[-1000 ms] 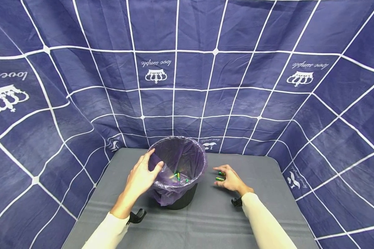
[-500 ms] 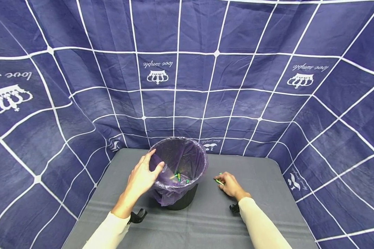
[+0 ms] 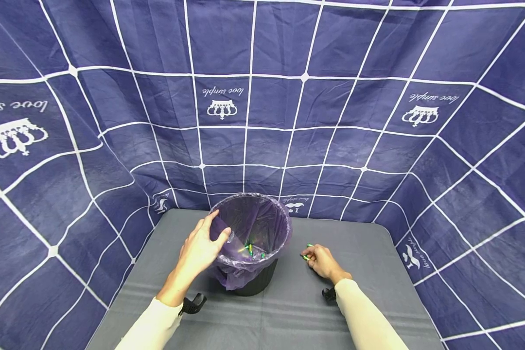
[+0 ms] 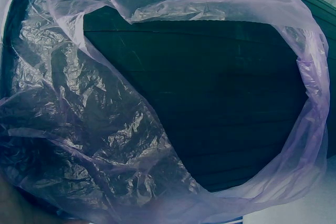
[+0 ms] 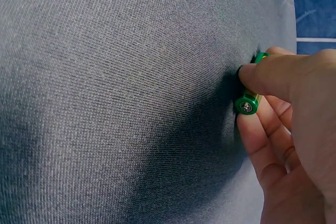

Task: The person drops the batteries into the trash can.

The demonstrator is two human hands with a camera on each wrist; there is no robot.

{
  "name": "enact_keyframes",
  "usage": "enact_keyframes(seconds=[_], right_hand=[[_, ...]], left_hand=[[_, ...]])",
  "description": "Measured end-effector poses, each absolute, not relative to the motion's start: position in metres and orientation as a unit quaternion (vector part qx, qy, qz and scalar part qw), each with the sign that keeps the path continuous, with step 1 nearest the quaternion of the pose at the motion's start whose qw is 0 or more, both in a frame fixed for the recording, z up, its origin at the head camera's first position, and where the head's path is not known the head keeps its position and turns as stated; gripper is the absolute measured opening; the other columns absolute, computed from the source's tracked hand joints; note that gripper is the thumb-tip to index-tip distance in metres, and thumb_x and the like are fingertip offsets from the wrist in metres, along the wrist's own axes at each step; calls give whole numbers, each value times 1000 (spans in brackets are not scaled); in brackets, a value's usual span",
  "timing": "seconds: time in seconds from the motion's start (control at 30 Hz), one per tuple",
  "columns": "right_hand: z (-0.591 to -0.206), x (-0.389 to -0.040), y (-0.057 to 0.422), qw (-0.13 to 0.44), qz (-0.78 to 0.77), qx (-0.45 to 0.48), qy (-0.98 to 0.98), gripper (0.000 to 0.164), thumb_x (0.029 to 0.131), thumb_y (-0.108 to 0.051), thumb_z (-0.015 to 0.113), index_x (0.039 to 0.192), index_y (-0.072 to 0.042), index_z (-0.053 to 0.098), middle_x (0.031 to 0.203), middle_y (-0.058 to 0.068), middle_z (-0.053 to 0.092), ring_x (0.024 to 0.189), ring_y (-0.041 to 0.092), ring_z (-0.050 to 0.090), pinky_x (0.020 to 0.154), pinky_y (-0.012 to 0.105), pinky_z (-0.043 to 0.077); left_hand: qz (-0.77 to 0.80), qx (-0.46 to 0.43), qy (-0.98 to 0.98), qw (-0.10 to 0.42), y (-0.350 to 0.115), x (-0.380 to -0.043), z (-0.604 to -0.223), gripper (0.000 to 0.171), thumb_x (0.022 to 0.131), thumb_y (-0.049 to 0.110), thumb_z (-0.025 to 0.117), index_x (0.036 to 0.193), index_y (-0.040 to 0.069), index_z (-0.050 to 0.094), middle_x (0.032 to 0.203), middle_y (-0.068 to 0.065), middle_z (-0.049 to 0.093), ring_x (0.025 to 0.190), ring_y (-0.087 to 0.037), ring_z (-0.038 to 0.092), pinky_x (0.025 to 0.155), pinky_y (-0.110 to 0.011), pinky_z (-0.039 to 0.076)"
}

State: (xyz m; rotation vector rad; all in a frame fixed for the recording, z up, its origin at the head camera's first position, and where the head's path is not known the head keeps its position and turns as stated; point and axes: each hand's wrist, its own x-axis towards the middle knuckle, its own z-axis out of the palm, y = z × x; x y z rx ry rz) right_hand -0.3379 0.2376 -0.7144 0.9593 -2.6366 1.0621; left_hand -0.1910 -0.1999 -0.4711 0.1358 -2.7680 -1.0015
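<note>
A black trash bin [image 3: 256, 284] with a translucent purple trash bag [image 3: 269, 218] folded over its rim stands in the middle of the table in the head view. My left hand [image 3: 199, 250] rests against the bag at the bin's left rim, its thumb and fingers spread apart. To the right of the bin, my right hand [image 3: 323, 262] pinches a green battery [image 5: 247, 104] between thumb and fingers, close to the tabletop. Another green battery [image 3: 309, 245] shows just beyond that hand. Several small batteries [image 3: 251, 249] lie at the bottom of the bag.
A grey cloth covers the table [image 3: 288, 311]. Blue curtains [image 3: 262, 107] with white grid lines hang behind it and along both sides. The bag's loose edge [image 4: 315, 77] droops over the bin's ribbed outer wall [image 4: 210, 87] in the left wrist view.
My right hand has lowered slightly toward me, and its fingers have closed from a spread pose onto a battery. The left hand has stayed at the bin's rim.
</note>
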Motion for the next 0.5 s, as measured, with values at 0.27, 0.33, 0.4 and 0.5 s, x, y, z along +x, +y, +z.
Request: enact_keyframes(seconds=[0.27,0.33,0.4,0.5], right_hand=[[-684,-321,229,34,357,278,-891,34,89,4,73,117,-9,89,94,1,71,82,7,65,74,25,58],[-698,-329,235,53,354,302,-884,35,92,2,72,119,-11,89,95,-1,70,83,7,64,74,23,57],[-696,-328,235,61,358,310,-879,34,93,2,71,120,-9,88,94,3,70,82,11,66,73,25,57],[-685,-325,232,69,353,303,-883,30,94,3,74,119,-7,87,94,4,70,82,10,66,74,25,58]], left_hand=[[-341,46,-934,98,-199,-190,-469,76,113,58,66,180,28,45,177,-18,57,152,-60,63,117,-80,54],[-341,46,-934,97,-199,-189,-469,76,113,58,67,180,28,45,177,-18,57,152,-60,63,116,-80,54],[-342,45,-934,98,-199,-189,-469,76,113,58,67,180,28,45,176,-18,58,152,-60,63,116,-80,54],[-342,44,-933,101,-199,-189,-469,76,113,59,66,179,27,46,176,-18,58,152,-60,63,115,-80,54]])
